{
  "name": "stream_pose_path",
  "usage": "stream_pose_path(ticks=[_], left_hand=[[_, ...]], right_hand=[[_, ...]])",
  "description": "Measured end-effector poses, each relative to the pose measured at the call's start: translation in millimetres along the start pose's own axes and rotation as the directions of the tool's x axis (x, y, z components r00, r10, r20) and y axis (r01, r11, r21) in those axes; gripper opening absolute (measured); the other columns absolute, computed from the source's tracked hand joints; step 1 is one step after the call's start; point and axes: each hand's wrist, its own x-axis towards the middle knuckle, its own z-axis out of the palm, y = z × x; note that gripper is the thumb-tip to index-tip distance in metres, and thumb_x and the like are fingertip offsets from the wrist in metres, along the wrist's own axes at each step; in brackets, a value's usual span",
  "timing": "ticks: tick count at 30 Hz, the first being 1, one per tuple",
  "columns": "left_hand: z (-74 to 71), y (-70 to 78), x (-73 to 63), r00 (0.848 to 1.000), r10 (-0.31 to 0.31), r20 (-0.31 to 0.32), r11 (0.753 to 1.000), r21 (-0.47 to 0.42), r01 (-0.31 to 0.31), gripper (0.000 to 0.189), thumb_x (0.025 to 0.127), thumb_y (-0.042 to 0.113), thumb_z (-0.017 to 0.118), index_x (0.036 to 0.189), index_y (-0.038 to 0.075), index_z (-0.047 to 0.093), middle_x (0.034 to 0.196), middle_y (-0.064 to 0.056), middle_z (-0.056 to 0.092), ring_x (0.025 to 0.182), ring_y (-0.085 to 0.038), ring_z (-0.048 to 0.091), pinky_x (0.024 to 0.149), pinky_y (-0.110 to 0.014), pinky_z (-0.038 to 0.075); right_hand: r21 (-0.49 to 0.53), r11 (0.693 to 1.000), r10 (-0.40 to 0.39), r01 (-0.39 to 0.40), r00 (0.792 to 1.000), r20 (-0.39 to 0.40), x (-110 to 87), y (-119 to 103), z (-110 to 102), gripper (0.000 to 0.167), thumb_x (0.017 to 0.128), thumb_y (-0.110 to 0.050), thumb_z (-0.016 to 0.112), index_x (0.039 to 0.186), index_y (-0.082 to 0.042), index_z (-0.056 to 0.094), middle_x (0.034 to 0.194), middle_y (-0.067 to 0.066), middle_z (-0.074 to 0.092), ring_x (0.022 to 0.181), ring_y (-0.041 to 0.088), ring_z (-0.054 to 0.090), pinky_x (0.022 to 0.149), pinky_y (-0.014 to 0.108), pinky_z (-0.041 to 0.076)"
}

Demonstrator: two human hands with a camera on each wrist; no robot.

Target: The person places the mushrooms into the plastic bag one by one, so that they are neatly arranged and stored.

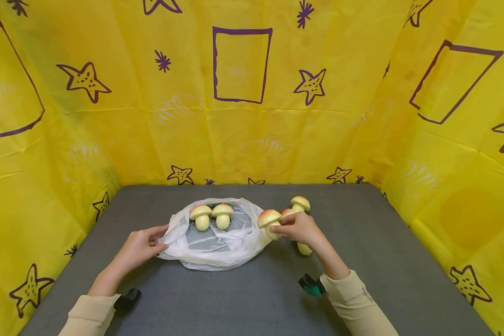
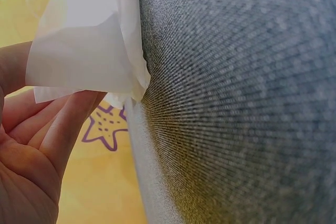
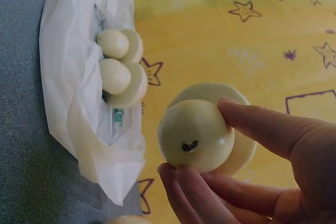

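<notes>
A white plastic bag lies with its mouth spread wide on the grey table. Two toy mushrooms with cream stems and orange-tinged caps sit side by side inside it. At the bag's left edge my left hand pinches the rim between thumb and fingers, seen closely in the left wrist view. My right hand holds another toy mushroom by its stem, at the right rim of the bag. In the right wrist view, a dark mark shows on the stem end of this held mushroom.
More toy mushrooms are on the table just beyond and beneath my right hand, partly hidden by it. Yellow cloth walls with purple drawings enclose the grey table at the back and both sides. Black straps are near both sleeve cuffs.
</notes>
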Motion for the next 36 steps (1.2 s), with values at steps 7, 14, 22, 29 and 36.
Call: stream_pose_path(ticks=[7, 14, 22, 29, 36], left_hand=[[0.5, -1.9, 0.5, 1.0, 0.011, -0.011, 1.0, -0.004, -0.011, 0.05, 0.079, 0.015, 0.076, 0.125, 0.001, 0.061, 0.112, -0.022, 0.067, 0.086, -0.024, 0.069, 0.069, -0.032, 0.058], [2.2, -4.7, 0.9, 1.0, 0.011, -0.024, 1.0, 0.0, -0.011, 0.049, 0.078, 0.013, 0.075, 0.124, 0.001, 0.062, 0.11, -0.021, 0.068, 0.085, -0.024, 0.07, 0.068, -0.029, 0.057], [1.9, -3.0, 0.4, 1.0, 0.011, -0.025, 1.0, 0.002, -0.011, 0.049, 0.078, 0.013, 0.076, 0.124, 0.002, 0.062, 0.11, -0.021, 0.068, 0.085, -0.024, 0.07, 0.069, -0.03, 0.058], [1.8, -2.5, 0.4, 1.0, 0.003, -0.02, 1.0, 0.0, -0.003, 0.05, 0.078, 0.013, 0.076, 0.124, 0.002, 0.062, 0.109, -0.02, 0.068, 0.085, -0.024, 0.07, 0.069, -0.029, 0.057], [2.2, -3.7, 0.5, 1.0, -0.001, -0.016, 1.0, -0.005, 0.001, 0.05, 0.079, 0.015, 0.076, 0.125, 0.001, 0.061, 0.11, -0.02, 0.068, 0.086, -0.025, 0.069, 0.07, -0.034, 0.058]], right_hand=[[0.042, 0.999, 0.002, -0.002, 1.0, -0.001, 7.1, -2.9, 1.3, 0.03, 0.075, -0.037, 0.079, 0.08, -0.008, 0.073, 0.081, -0.001, 0.068, 0.067, 0.012, 0.066, 0.061, 0.026, 0.054], [0.101, 0.993, 0.059, -0.06, 0.998, 0.008, 13.3, -9.5, 4.1, 0.042, 0.075, -0.036, 0.08, 0.097, -0.002, 0.073, 0.1, 0.012, 0.072, 0.081, 0.027, 0.071, 0.073, 0.034, 0.058], [0.088, 0.995, 0.056, -0.055, 0.998, -0.001, 19.4, -13.6, 6.8, 0.045, 0.075, -0.038, 0.078, 0.1, -0.001, 0.072, 0.101, 0.014, 0.071, 0.083, 0.027, 0.071, 0.073, 0.033, 0.057], [0.068, 0.996, 0.055, -0.055, 0.998, 0.008, 25.3, -20.5, 9.2, 0.048, 0.077, -0.04, 0.077, 0.105, -0.001, 0.071, 0.109, 0.016, 0.069, 0.084, 0.027, 0.071, 0.076, 0.035, 0.056], [0.134, 0.988, 0.069, -0.075, 0.997, 0.047, 32.3, -23.3, 16.4, 0.049, 0.077, -0.04, 0.077, 0.107, -0.001, 0.07, 0.118, 0.018, 0.065, 0.087, 0.026, 0.071, 0.082, 0.039, 0.056]])
